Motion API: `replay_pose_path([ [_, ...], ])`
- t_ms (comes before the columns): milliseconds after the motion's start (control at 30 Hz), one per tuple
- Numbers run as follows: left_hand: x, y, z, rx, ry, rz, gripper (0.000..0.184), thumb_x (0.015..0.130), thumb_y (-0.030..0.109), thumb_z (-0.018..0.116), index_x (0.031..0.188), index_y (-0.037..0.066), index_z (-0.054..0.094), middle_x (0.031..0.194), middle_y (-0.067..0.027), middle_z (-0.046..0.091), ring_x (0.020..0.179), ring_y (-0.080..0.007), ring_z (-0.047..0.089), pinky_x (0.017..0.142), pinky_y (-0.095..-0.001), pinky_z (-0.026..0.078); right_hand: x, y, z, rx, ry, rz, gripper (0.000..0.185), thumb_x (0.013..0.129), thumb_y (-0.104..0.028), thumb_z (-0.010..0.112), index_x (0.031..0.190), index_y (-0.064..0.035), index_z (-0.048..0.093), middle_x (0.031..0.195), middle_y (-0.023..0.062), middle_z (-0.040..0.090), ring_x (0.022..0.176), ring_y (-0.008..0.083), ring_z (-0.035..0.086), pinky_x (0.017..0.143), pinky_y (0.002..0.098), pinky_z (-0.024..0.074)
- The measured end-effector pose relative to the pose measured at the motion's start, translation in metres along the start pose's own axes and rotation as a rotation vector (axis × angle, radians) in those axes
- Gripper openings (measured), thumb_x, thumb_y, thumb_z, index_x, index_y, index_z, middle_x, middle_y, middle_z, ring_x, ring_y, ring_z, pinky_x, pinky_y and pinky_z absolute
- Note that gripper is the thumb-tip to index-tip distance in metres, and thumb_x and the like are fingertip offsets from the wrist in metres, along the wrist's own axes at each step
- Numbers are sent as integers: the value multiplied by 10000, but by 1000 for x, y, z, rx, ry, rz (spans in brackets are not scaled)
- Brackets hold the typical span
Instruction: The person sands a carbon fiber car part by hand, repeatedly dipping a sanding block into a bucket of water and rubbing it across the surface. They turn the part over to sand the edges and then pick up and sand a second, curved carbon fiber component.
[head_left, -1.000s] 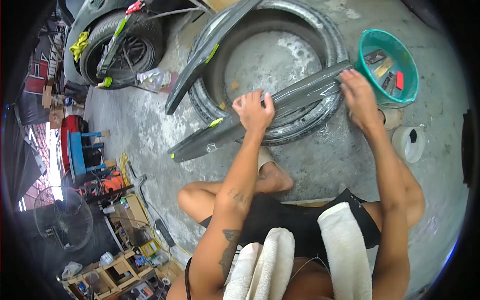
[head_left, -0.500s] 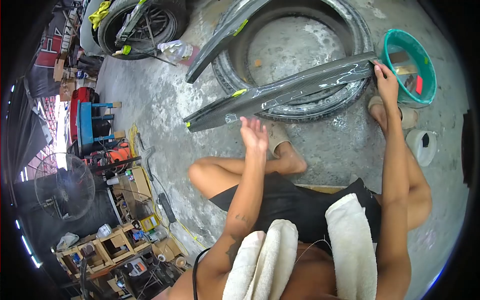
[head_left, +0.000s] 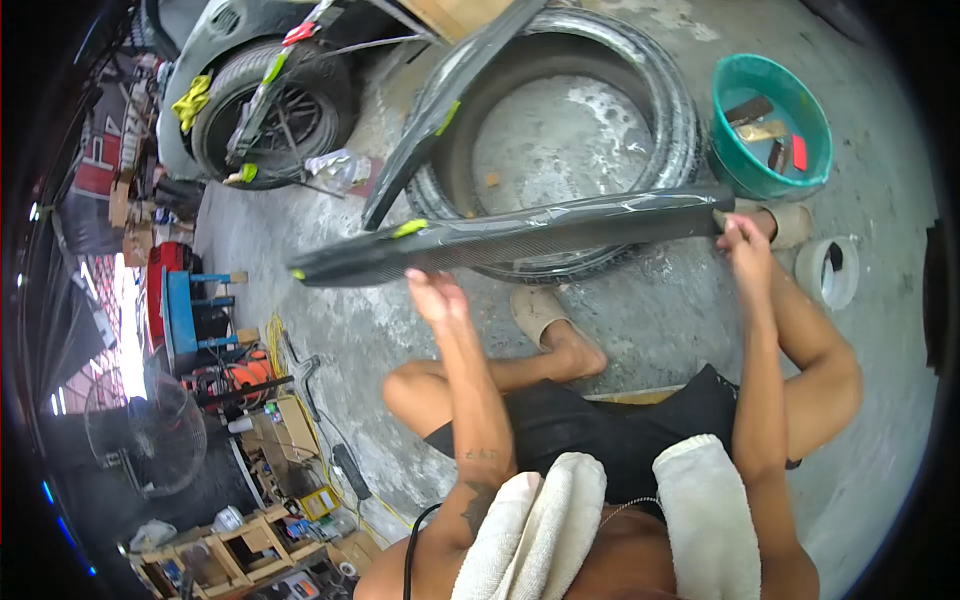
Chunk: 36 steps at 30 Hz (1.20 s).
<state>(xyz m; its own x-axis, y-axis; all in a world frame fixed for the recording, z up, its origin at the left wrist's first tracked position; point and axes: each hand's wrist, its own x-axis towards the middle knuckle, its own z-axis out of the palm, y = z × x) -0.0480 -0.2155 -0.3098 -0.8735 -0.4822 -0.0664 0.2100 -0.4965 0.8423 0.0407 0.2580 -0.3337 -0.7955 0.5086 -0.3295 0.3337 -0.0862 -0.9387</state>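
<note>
A long, glossy, dark carbon-fibre panel [head_left: 560,240] stretches across in front of me, with bits of yellow-green tape at its left end and upper edge. My right hand [head_left: 748,248] pinches its right end. Under the left part, my left hand [head_left: 438,298] is palm up with fingers stretched out, the fingertips at the panel's lower edge; whether they bear any weight I cannot tell. Behind the panel lies a worn tire [head_left: 670,130], partly covered by it. A second dark strip [head_left: 425,135] leans across the tire's left side.
A teal bucket [head_left: 722,150] with blocks and a red piece in it stands at the right, near a small white tub [head_left: 845,285]. Back left are a car wheel [head_left: 270,110] and a plastic bottle [head_left: 345,172]. A fan [head_left: 145,435] and wooden shelving [head_left: 235,555] stand at the left.
The panel and both hands have shifted left and nearer to me. The panel has tilted, so its face shows differently. My left hand's fingertips have come up to its lower edge.
</note>
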Motion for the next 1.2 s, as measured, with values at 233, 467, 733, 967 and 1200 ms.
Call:
replay_pose_path([
  [233, 144, 0, 124, -262, -60, -404, 419, 1099, 311, 379, 1327, 26, 584, 1387, -161, 608, 1269, -315, 575, 1113, -563, 437, -134, 47, 44, 234, 83, 189, 244, 1007, -262, 677, 1097, -40, 723, 917, 21, 647, 823, 100, 590, 747, 265, 451],
  [467, 159, 20, 165, -402, -152, -519, 193, 914, 103, 586, 730, 66, 543, 676, -68, 513, 613, -194, 468, 631, -370, 456, -140, 17, 38, -114, 112, -84, 206, 955, -122, 705, 1046, 59, 740, 1110, 163, 668, 1038, 270, 649, 918, 333, 485],
  [733, 143, 64, 172, -445, -315, -544, 232, 876, 72, 585, 664, 48, 493, 608, -50, 493, 567, -180, 483, 609, -307, 461, -128, 10, 38, -79, 141, -284, 183, 964, -85, 707, 1077, 54, 740, 1251, 159, 677, 1175, 246, 616, 1039, 353, 444],
  [967, 144, 59, 176, -378, -226, -474, 254, 887, 67, 578, 655, 60, 474, 600, -45, 493, 542, -170, 475, 584, -290, 452, -134, 12, 49, -82, 161, -202, 152, 929, -53, 726, 1027, 61, 743, 1175, 160, 692, 1075, 258, 663, 950, 344, 498],
  [1200, 146, 51, 176, -417, -287, -542, 236, 872, 78, 606, 670, 68, 483, 613, -36, 504, 547, -155, 485, 588, -285, 443, -133, 14, 45, -94, 163, -195, 167, 942, -69, 716, 1046, 59, 741, 1234, 151, 679, 1132, 249, 636, 990, 342, 473],
])
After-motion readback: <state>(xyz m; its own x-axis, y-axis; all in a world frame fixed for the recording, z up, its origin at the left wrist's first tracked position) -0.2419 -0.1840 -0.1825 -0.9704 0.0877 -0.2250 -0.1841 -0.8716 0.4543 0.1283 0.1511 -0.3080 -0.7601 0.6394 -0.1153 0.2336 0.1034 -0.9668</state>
